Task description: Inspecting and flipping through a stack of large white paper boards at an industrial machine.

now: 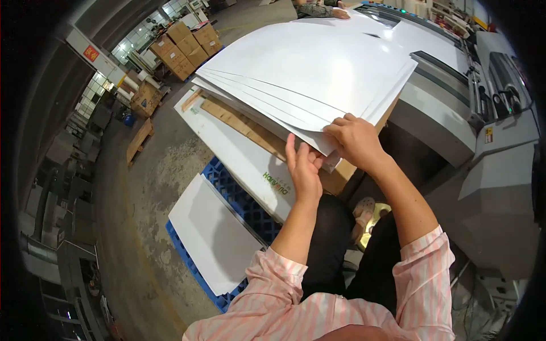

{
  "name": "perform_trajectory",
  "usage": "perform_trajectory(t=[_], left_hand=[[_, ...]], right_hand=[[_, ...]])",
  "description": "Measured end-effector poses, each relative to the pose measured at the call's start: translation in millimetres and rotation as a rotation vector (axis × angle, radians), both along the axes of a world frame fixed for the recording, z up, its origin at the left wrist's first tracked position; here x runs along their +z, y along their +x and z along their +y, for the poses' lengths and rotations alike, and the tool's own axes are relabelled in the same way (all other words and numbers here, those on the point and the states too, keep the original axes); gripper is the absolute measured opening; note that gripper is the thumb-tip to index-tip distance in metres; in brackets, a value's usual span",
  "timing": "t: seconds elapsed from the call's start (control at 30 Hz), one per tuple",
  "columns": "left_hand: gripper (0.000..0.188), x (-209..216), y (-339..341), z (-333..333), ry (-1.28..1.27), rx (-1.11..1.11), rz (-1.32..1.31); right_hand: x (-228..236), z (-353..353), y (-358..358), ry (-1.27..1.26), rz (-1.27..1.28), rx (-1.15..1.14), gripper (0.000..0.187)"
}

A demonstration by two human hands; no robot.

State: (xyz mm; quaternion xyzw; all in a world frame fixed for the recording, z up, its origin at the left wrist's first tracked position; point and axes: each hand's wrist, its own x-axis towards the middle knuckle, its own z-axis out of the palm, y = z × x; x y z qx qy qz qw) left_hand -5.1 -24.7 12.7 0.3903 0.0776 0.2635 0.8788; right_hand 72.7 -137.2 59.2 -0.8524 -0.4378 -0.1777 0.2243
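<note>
A stack of large white paper sheets (pixel 301 68) lies in front of me, its near-left edges fanned out in steps. At the near corner my right hand (pixel 359 141) pinches the sheets' edge, thumb below and fingers curled over the top. My left hand (pixel 304 170) is just under that same edge, palm up with fingers apart; its fingertips meet the underside of the lifted corner. Beneath the sheets are a wooden board (pixel 244 128) and a long white package (pixel 227 153).
To the left, a smaller stack of white sheets (pixel 210 233) lies on a blue plastic pallet (pixel 233 196). A grey machine (pixel 435 108) stands close on the right. Another person's hand (pixel 341 13) rests at the far edge. Cardboard boxes (pixel 185 48) are piled far left.
</note>
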Motion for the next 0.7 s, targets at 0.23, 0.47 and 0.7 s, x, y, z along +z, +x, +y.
perform_trajectory(t=[0.23, 0.47, 0.7], left_hand=[[0.046, -18.1, 5.5, 15.9, -0.102, -0.077, -0.041], [0.050, -9.9, 4.4, 5.1, -0.042, -0.023, 0.001], [0.057, -12.1, 5.4, 7.6, 0.040, -0.044, -0.014]], right_hand=[[7.1, 6.7, -12.6, -0.035, -0.049, -0.076, 0.019], [13.8, 13.4, -15.4, -0.017, 0.111, -0.138, 0.025], [12.6, 13.2, -5.4, 0.044, -0.292, -0.034, 0.013]])
